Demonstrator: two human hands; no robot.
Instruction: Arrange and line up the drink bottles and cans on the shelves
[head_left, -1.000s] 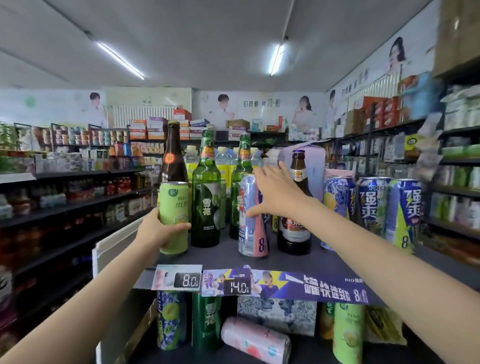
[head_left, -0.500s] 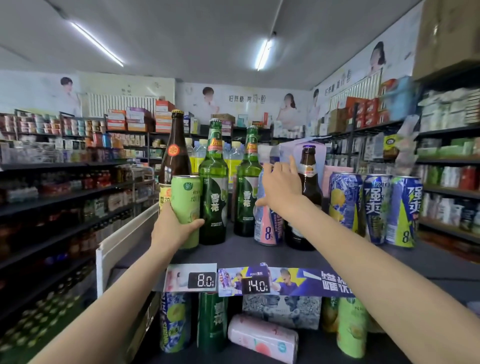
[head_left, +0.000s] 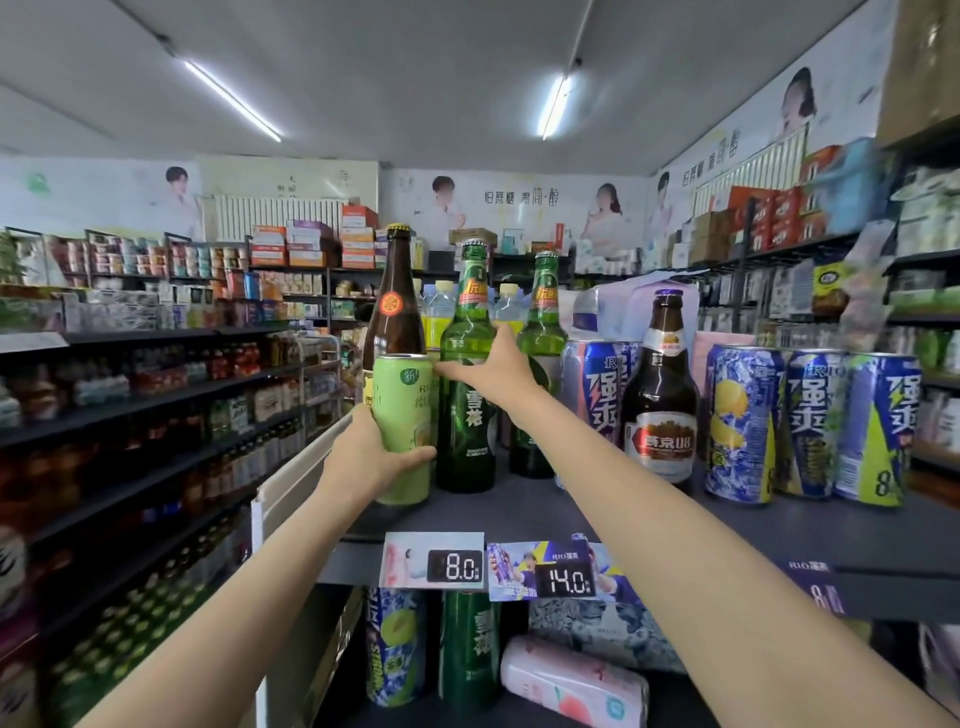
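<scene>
On the dark top shelf (head_left: 571, 512) stands a light green can (head_left: 408, 410), and my left hand (head_left: 366, 460) is wrapped around its lower half. Right beside it is a green beer bottle (head_left: 465, 431). My right hand (head_left: 493, 371) grips that bottle at the shoulder, thumb across the front and fingers round its right side. Behind the can rises a tall brown bottle (head_left: 395, 306). A second green bottle (head_left: 543, 332), a blue-and-white can (head_left: 595, 395), a short brown bottle (head_left: 660, 400) and three blue-yellow cans (head_left: 743, 426) follow to the right.
Price tags (head_left: 434, 561) hang on the shelf's front edge. On the shelf below, a pink can (head_left: 571, 686) lies on its side beside an upright green bottle (head_left: 470, 649) and a can (head_left: 392, 649). Stocked shelves (head_left: 156, 395) line the aisle at left, more at right.
My right hand let go of the blue-and-white can, which now stands beside the short brown bottle, and moved left onto the green bottle. My left hand slid the green can right against it.
</scene>
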